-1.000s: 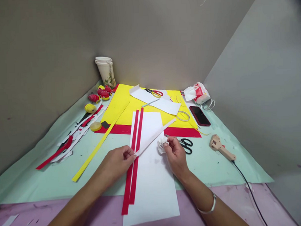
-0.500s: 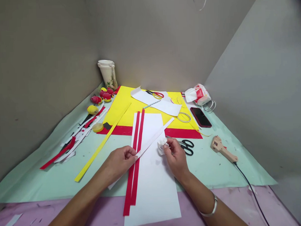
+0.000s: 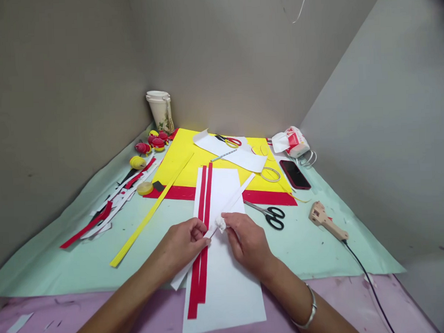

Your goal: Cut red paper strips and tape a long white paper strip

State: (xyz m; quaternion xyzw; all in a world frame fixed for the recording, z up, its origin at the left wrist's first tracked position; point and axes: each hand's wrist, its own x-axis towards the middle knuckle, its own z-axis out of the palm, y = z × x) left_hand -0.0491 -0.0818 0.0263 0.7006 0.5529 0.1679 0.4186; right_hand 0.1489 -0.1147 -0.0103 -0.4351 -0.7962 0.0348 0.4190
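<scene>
Pale green cover (image 3: 301,253) over pink tabletop (image 3: 147,317), set in corner of grey walls (image 3: 218,55). At the back, yellow sheet (image 3: 215,176) on red sheet (image 3: 274,197); phone (image 3: 295,174) and glue gun (image 3: 328,221) to the right. In front, white sheet (image 3: 237,287) with red strips (image 3: 197,286) along its left side. Forearms angled in from both lower corners, bracelet (image 3: 312,309) on right wrist. Left hand (image 3: 184,240): thumb and fingertips in narrow pinch on white strip (image 3: 241,191), slanted across red strips and white sheet. Right hand (image 3: 250,241): back upward, fingertips closed on crumpled white wad (image 3: 220,223), right at the white strip; cannot tell if touching.
</scene>
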